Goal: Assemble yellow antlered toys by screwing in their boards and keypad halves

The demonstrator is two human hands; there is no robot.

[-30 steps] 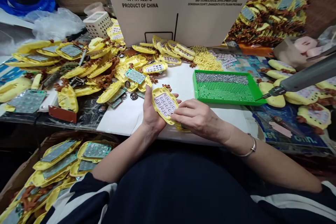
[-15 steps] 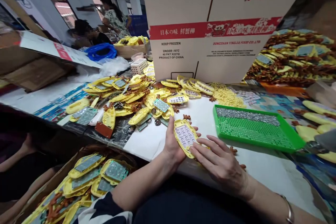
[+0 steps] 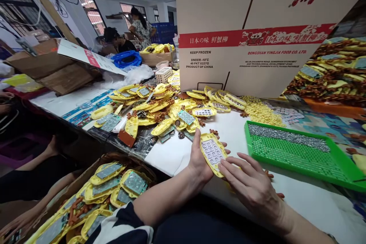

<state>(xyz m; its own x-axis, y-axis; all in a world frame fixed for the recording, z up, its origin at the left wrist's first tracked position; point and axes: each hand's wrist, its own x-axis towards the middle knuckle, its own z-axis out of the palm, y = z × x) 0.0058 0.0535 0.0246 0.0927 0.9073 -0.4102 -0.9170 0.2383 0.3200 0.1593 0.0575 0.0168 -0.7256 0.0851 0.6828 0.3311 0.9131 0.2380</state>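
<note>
My left hand [image 3: 198, 162] is closed around a yellow toy phone shell [image 3: 213, 152], thumb along its near-left edge and fingertips showing behind it. The shell's inner side faces up, and a pale lilac rubber keypad lies in it. On the lower right end of the shell rest the fingertips of my right hand [image 3: 253, 187]; its fingers are stretched out and its thumb is hidden. Just beyond the shell lies a heap of yellow shells [image 3: 162, 124], some with green circuit boards [image 3: 186, 117] and small round black speakers [image 3: 181, 135].
A green perforated tray [image 3: 300, 164] with small metal screws stands to the right. Behind are a large carton [image 3: 211, 15] and a pile of small yellow pieces [image 3: 260, 110]. At lower left sits a box of shells [image 3: 105, 156] with boards. Other people [image 3: 141, 28] are in the background.
The camera view has shifted to the left, so the scene sits further right. My hands keep the same grip and touch on the shell.
</note>
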